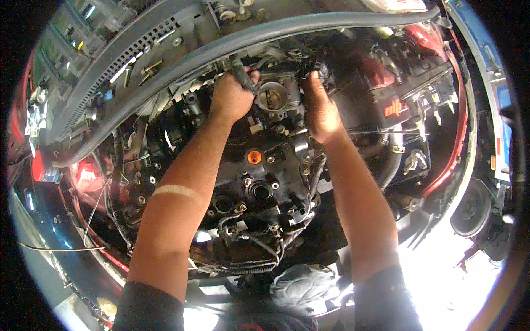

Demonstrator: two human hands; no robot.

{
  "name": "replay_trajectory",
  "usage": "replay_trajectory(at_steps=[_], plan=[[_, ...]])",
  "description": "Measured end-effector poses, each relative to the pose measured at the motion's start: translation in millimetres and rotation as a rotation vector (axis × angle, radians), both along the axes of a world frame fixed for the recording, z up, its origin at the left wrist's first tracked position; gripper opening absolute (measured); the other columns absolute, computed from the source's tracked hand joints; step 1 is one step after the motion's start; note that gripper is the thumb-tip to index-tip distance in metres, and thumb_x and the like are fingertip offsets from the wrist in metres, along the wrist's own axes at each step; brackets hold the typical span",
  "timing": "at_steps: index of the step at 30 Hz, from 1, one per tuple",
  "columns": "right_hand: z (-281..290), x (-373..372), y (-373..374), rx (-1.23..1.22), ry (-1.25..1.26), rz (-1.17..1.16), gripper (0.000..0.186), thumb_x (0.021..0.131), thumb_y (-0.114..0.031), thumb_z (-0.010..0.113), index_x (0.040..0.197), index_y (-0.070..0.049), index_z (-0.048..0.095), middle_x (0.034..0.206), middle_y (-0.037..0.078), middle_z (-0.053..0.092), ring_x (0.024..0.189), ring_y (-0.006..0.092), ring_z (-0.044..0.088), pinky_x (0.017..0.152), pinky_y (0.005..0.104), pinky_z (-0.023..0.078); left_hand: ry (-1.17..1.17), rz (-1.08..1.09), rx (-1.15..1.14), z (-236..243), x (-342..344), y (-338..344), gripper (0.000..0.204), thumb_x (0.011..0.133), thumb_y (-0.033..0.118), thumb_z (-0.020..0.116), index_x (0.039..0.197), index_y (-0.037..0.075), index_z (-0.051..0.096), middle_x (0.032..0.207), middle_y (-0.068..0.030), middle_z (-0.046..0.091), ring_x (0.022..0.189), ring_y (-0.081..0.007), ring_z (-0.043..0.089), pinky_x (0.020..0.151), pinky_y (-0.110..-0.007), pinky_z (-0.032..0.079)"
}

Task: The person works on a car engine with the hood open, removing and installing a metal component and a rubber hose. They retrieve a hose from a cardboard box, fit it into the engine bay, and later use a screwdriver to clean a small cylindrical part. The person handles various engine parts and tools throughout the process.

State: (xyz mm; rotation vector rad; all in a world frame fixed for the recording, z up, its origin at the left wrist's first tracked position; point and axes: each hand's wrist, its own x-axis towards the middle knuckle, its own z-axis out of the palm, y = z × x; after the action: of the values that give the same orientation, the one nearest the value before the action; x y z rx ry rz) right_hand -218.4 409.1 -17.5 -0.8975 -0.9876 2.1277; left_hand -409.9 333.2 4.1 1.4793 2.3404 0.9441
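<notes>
Both my arms reach over an open engine bay to the rear of the engine (pixel 232 143). My left hand (pixel 231 96) is closed around a short black rubber hose (pixel 241 76), just left of the round metal throttle body (pixel 272 98). On the other side of that throttle body is my right hand (pixel 323 113), its thumb up against a black plastic part (pixel 320 70). The right fingers curl down out of sight, so what they grip is hidden. An orange ring (pixel 254 158) marks an opening in the black engine cover between my forearms.
A black rubber seal (pixel 221 47) arches along the bay's rear edge, with loose bolts and tools on the cowl (pixel 149 55) behind it. The battery (pixel 395 105) stands at the right. Wiring and a corrugated hose (pixel 392 163) run near my right forearm. A grey cloth (pixel 303 287) lies at the front.
</notes>
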Motion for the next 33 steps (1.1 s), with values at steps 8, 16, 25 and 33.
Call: replay_trajectory(at_steps=[8, 16, 25, 33], plan=[[-2.0, 8.2, -4.3, 0.273, -0.042, 0.002, 0.072, 0.099, -0.054, 0.047, 0.142, 0.003, 0.043, 0.143, 0.015, 0.049, 0.133, 0.0246, 0.043, 0.114, 0.0366, 0.027, -0.078, 0.006, -0.061, 2.9, -2.8, 2.0, 0.034, 0.091, 0.034, 0.064, 0.104, 0.004, 0.07, 0.102, -0.0195, 0.07, 0.1, -0.0372, 0.066, 0.086, -0.043, 0.052], [-18.4, 4.8, 5.0, 0.251, -0.01, 0.05, 0.07, 0.101, -0.052, 0.041, 0.15, -0.003, 0.031, 0.153, 0.01, 0.038, 0.139, 0.0241, 0.035, 0.116, 0.038, 0.024, -0.069, -0.028, 0.008, -5.0, -3.6, 3.0, 0.035, 0.09, 0.038, 0.065, 0.103, 0.006, 0.071, 0.102, -0.0182, 0.071, 0.1, -0.0359, 0.066, 0.086, -0.043, 0.052], [-10.1, 11.0, -6.2, 0.065, 0.223, 0.103, 0.072, 0.101, -0.055, 0.04, 0.15, -0.004, 0.033, 0.15, 0.009, 0.041, 0.138, 0.0253, 0.037, 0.116, 0.0414, 0.024, -0.051, -0.227, 0.113, -8.9, 7.1, -4.5, 0.072, 0.067, 0.031, 0.087, 0.123, 0.0, 0.055, 0.117, -0.0249, 0.059, 0.112, -0.0413, 0.058, 0.095, -0.043, 0.049], [42.6, 72.7, -62.7, 0.359, -0.153, -0.017, 0.062, 0.103, -0.045, 0.039, 0.138, 0.006, 0.044, 0.139, 0.022, 0.049, 0.128, 0.0318, 0.045, 0.111, 0.0386, 0.031, 0.019, -0.163, -0.041, -15.7, 12.6, -5.8, 0.055, 0.087, 0.023, 0.066, 0.134, 0.006, 0.043, 0.118, -0.029, 0.06, 0.106, -0.0438, 0.062, 0.089, -0.048, 0.052]])
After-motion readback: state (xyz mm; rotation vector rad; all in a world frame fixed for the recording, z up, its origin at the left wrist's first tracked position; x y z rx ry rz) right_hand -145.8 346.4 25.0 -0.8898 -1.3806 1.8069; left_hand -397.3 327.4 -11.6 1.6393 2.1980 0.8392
